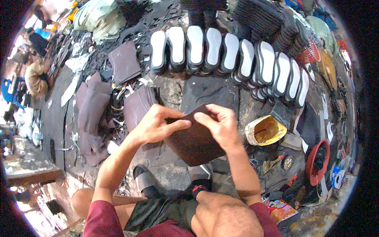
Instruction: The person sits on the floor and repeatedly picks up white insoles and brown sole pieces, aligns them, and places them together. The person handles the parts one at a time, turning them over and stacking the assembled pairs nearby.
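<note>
Held up in front of me is a dark brown flexible sheet (193, 146), with one corner pointing up and its body hanging tilted over my feet. My left hand (158, 125) pinches its upper left edge between thumb and fingers. Close beside it, my right hand (222, 125) grips near the top corner, thumb on the near face. Both hands hide parts of the upper edge. Beyond my left hand lies a stack of similar brown sheets (138, 102), and another pile (92, 106) sits farther left. A flat dark board (209, 93) lies on the floor just beyond the sheet.
Stacked shoe soles with white tops (195, 45) form a curved row at the far side. A yellow-lined container (266, 131) and a red basin (318, 162) stand to the right. Dark scraps (106, 55) litter the floor. People (37, 77) sit at far left.
</note>
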{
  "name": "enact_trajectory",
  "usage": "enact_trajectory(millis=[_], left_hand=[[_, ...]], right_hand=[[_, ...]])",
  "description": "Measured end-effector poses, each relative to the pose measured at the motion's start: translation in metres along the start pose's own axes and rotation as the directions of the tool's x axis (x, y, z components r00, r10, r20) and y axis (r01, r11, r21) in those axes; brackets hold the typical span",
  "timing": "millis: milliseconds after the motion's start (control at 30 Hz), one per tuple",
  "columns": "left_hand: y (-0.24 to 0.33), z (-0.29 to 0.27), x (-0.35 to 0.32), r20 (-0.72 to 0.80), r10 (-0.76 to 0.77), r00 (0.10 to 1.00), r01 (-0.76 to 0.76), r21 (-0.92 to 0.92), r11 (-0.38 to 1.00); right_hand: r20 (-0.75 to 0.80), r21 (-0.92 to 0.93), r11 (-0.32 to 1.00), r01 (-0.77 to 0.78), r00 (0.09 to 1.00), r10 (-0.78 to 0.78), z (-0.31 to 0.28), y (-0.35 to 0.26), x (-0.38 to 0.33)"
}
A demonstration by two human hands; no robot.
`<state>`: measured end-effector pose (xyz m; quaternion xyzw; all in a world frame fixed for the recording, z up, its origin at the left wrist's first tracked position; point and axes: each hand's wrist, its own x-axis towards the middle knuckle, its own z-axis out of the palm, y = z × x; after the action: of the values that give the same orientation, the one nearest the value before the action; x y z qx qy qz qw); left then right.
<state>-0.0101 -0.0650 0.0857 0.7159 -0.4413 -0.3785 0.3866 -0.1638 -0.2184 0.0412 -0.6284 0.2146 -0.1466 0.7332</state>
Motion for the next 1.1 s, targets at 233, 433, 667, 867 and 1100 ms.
enact_trajectory(millis=[233, 433, 667, 867, 1100], left_hand=[[-0.004, 0.083, -0.005, -0.327, 0.128, 0.936, 0.000, 0.363, 0.932], [-0.032, 0.138, 0.012, -0.236, 0.105, 0.966, -0.072, 0.145, 0.987], [-0.188, 0.114, 0.051, -0.643, 0.097, 0.759, 0.157, 0.326, 0.932], [-0.213, 0.093, 0.094, -0.466, -0.278, 0.840, 0.381, 0.143, 0.913], [-0.165, 0.091, 0.037, -0.157, -0.660, 0.735, 0.279, -0.817, 0.505]], right_hand=[[-0.280, -0.237, 0.951, 0.197, 0.924, -0.261, 0.018, 0.029, -0.023], [-0.475, -0.228, 0.968, -0.102, 0.880, -0.019, -0.098, 0.125, -0.003], [-0.401, -0.900, 0.416, -0.131, 0.623, -0.672, -0.209, 0.048, 0.096], [-0.667, -0.731, 0.112, -0.673, 0.670, -0.325, -0.235, 0.030, 0.144], [-0.700, -0.705, 0.402, -0.584, 0.664, -0.264, -0.254, 0.016, 0.138]])
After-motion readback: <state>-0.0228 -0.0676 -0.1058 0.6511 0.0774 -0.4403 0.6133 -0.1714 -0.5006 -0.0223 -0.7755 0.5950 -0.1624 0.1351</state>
